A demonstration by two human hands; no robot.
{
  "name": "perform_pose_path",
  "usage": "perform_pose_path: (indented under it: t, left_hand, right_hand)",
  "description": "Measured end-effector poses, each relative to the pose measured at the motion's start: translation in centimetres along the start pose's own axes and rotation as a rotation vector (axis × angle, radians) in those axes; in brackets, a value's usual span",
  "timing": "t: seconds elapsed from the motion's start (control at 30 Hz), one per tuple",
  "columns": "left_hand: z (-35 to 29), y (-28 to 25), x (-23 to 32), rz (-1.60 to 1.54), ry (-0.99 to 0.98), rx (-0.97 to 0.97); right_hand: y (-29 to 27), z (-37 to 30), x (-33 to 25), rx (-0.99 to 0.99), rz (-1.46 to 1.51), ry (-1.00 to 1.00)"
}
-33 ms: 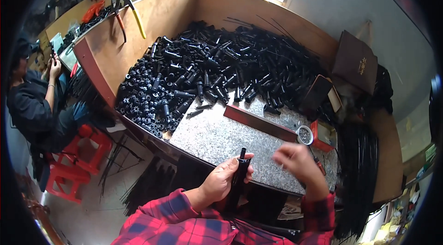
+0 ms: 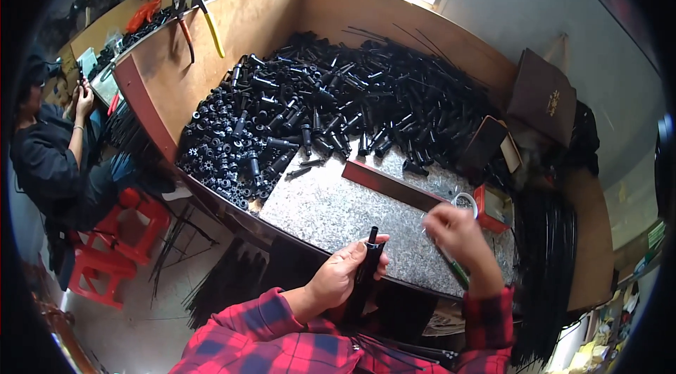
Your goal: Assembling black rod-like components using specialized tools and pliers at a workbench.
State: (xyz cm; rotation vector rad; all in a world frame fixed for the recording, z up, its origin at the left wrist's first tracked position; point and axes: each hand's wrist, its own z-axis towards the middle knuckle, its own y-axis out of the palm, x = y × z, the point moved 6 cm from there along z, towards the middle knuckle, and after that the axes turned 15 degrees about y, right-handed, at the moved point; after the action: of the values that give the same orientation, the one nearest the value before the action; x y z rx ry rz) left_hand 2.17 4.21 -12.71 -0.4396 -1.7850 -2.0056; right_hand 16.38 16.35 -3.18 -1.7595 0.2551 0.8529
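My left hand (image 2: 341,277) is closed around an upright black tube (image 2: 372,250) with a narrower stem at its top; its lower part merges into dark things by my lap. My right hand (image 2: 454,229) is raised over the stone slab (image 2: 303,208), thumb and fingers pinched together. A tiny bright sliver shows at its fingertips, too small to name. Just beyond this hand is a small white cup (image 2: 467,198) of little metal bits, partly hidden by it. Under the right wrist lies a slim green stick-like thing (image 2: 456,270).
Black tubular parts (image 2: 331,92) and rings fill the wooden-walled bench. A dark reddish bar (image 2: 394,185) crosses the slab beside a red box (image 2: 494,208). Pincers (image 2: 208,25) hang on the left wall. A co-worker (image 2: 53,156) sits left, near red stools (image 2: 102,272).
My right hand has closed into a pinch and shifted slightly, now covering part of the white cup. The green stick-like thing shows beneath it. My left hand holds the tube almost unchanged.
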Motion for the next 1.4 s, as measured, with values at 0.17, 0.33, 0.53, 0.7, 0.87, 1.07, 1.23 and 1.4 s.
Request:
perform_pose_path:
  t: [0.17, 0.33, 0.53, 0.7, 0.87, 1.07, 1.23, 1.4]
  left_hand:
    - [0.0, 0.2, -0.6, 0.125, -0.012, -0.062]
    - [-0.3, 0.6, -1.0, 0.112, -0.032, -0.052]
    - [-0.1, 0.7, -1.0, 0.122, -0.035, -0.062]
    - [-0.1, 0.6, -0.5, 0.178, -0.001, -0.057]
    - [0.0, 1.4, -0.5, 0.195, 0.037, -0.086]
    - [0.1, 1.1, -1.1, 0.263, 0.035, -0.102]
    - [0.0, 1.6, -0.8, 0.28, 0.06, -0.081]
    - [-0.2, 1.3, -0.9, 0.314, 0.056, -0.037]
  right_hand:
    - [-1.2, 9.0, 2.0, 0.362, -0.208, -0.17]
    - [0.9, 13.3, 4.4, 0.391, -0.469, -0.092]
    - [1.1, 11.9, 2.4, 0.335, -0.466, -0.211]
    - [0.8, 5.1, -5.1, -0.2, -0.007, -0.201]
    - [0.6, 1.4, -8.0, -0.355, -0.033, -0.348]
    - [2.2, 0.1, -8.2, -0.506, 0.034, -0.4]
    - [3.3, 0.1, -7.4, -0.569, 0.341, -0.059]
    - [2.8, 0.0, -8.7, -0.371, 0.045, -0.242]
